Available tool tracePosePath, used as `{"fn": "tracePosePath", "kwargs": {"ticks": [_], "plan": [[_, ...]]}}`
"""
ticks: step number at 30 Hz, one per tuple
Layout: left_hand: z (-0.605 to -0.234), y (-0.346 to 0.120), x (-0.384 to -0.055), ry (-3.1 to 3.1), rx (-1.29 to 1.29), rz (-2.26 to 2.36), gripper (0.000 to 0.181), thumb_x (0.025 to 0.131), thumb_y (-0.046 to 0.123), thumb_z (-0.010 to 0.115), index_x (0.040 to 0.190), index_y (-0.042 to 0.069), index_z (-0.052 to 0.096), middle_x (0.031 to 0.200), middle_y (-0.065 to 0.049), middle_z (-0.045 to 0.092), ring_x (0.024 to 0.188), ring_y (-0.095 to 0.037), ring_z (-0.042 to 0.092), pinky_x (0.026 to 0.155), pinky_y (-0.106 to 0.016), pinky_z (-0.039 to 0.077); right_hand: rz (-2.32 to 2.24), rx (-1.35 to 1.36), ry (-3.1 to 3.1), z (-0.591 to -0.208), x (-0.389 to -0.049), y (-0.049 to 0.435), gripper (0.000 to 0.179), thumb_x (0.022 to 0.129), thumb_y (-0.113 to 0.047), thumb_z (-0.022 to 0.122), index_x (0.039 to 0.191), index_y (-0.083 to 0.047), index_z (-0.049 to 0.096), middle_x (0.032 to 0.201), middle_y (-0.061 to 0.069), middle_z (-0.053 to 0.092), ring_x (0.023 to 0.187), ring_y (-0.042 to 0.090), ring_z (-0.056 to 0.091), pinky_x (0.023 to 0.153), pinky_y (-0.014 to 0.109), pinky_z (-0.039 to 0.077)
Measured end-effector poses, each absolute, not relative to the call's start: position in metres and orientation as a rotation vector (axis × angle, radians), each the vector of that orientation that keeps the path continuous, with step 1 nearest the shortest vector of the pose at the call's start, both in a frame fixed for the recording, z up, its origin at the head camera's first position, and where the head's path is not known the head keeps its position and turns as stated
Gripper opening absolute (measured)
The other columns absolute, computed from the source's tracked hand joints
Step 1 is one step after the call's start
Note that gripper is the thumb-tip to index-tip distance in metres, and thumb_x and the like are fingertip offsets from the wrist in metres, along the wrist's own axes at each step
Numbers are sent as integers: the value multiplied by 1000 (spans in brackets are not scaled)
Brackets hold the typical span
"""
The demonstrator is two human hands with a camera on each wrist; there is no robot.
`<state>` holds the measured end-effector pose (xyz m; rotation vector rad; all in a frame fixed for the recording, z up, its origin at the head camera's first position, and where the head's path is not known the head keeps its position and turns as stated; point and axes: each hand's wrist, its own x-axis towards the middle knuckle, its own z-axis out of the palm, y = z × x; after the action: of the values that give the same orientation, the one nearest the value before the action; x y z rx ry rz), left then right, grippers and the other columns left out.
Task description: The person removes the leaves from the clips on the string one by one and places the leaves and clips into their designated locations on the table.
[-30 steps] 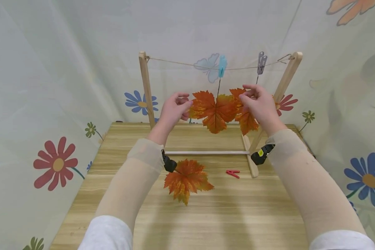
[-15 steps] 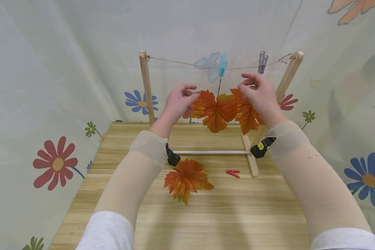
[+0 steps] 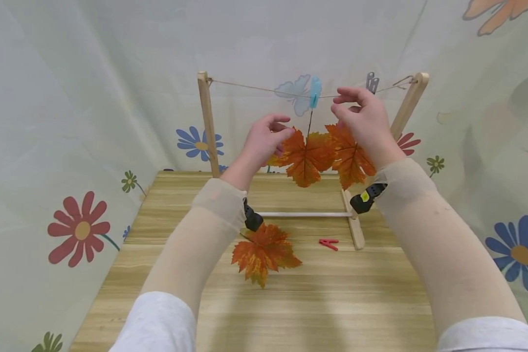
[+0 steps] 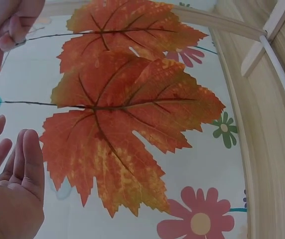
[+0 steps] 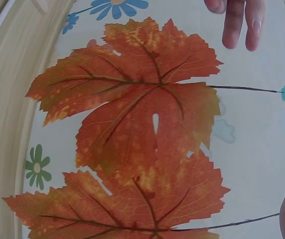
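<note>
Leaf, orange-red, lobed, fabric-like, near table's far edge: likely light, floppy; pinch thin dark stem. Your left hand, right hand: released.

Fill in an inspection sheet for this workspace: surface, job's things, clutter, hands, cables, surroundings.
Surface: wooden table, grain showing.
Job's things: left hanging leaf below blue clip on string; right hanging leaf beside it; loose leaf and red clip on the table; wooden frame upright.
Clutter: nothing seen.
Hands: left hand at the left hanging leaf's edge, contact unclear; right hand partly hiding gray clip in the head view.
Cables: nothing seen.
Surroundings: flowered curtain.
</note>
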<state>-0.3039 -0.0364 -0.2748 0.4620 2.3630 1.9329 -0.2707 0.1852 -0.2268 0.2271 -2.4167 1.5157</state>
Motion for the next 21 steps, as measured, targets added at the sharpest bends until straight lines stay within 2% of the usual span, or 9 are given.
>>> {"fn": "tracePosePath", "kwargs": {"ticks": [9,21], "plan": [[-264,-19,-301,2336,497,1923,38,90,22,65,126,14,55,109,-5,61,62,-26,57,62,-32,55,1533,264,-2408,-213,-274,173,47,90,-31,62,135,-25,50,127,-2,55,77,19,60,70,27,46],[-268,-1,-304,2348,486,1889,37,90,22,64,124,14,55,110,-4,61,69,-28,59,65,-31,54,1566,268,-2457,-203,-278,161,51,91,-33,60,138,-22,45,133,-3,51,76,19,61,67,26,45]]}}
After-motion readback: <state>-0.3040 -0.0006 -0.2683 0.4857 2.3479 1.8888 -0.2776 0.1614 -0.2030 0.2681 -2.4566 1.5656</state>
